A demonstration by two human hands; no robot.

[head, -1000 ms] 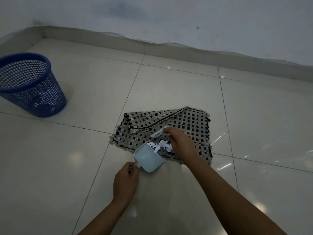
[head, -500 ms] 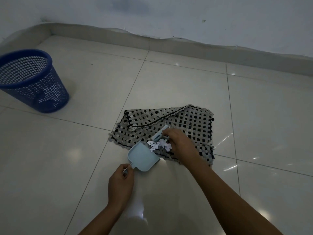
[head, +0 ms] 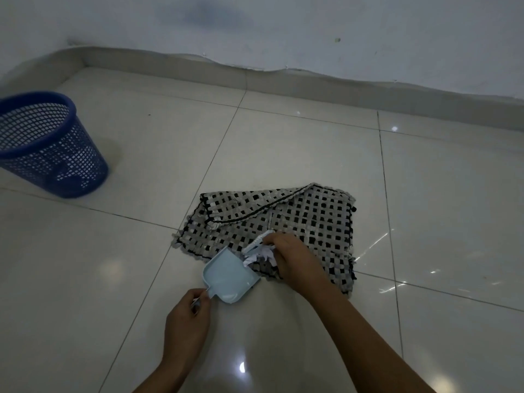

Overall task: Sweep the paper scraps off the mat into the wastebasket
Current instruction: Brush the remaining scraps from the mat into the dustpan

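Observation:
A black-and-grey woven mat [head: 306,219] lies on the tiled floor, its far left corner folded over. White paper scraps [head: 262,256] are bunched at its near edge. My right hand [head: 292,255] grips a small pale brush [head: 258,240] just behind the scraps. My left hand [head: 188,316] pinches the handle of a light blue dustpan [head: 226,276], whose open mouth meets the mat edge beside the scraps. The pan looks empty. A blue mesh wastebasket [head: 48,143] stands at the far left.
Glossy white floor tiles [head: 283,154] surround the mat. A wall with a low skirting [head: 312,80] runs along the back. Open floor lies between the mat and the wastebasket.
My right hand and the brush have pushed the scraps closer to the dustpan's mouth. The dustpan has stayed at the mat edge. The view shifted slightly.

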